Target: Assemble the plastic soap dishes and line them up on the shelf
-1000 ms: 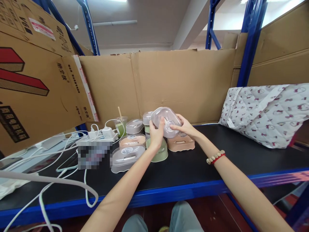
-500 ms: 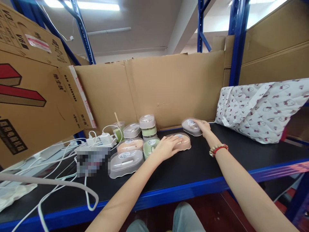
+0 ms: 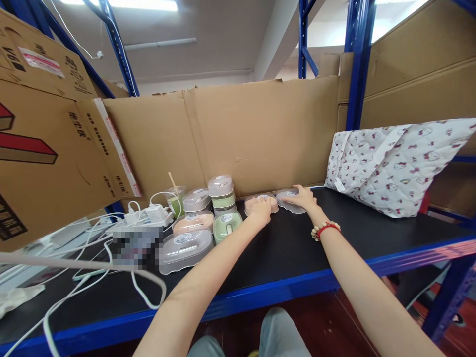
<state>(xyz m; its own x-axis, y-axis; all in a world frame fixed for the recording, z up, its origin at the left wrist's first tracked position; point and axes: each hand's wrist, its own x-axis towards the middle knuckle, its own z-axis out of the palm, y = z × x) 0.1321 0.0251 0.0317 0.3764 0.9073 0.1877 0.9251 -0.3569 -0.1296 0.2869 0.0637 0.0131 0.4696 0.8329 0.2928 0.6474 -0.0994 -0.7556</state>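
Note:
My left hand (image 3: 261, 212) is on a pink oval lidded container (image 3: 273, 202) near the cardboard at the back, its fingers curled over the clear lid. Right beside it lies a grey oval lidded container (image 3: 288, 195), and my right hand (image 3: 305, 198) grips it from the right with thumb and fingers apart around the lid. The two containers sit end to end, seemingly touching. Left of my left forearm stand a green lidded container (image 3: 226, 225), a second pink one (image 3: 193, 223), a large grey one (image 3: 186, 248) and a stack of small ones (image 3: 222, 194).
White chargers (image 3: 156, 213) and tangled cables (image 3: 89, 267) cover the shelf's left part. A cup with green drink (image 3: 175, 203) stands behind them. At the right rests a quilted white bag (image 3: 394, 168). A cardboard panel (image 3: 260, 134) closes the back; a blue edge (image 3: 267, 292) runs along the front.
My left hand has pushed the pink container back, against the grey one. The right hand has shifted slightly over the grey container. The view has turned a little.

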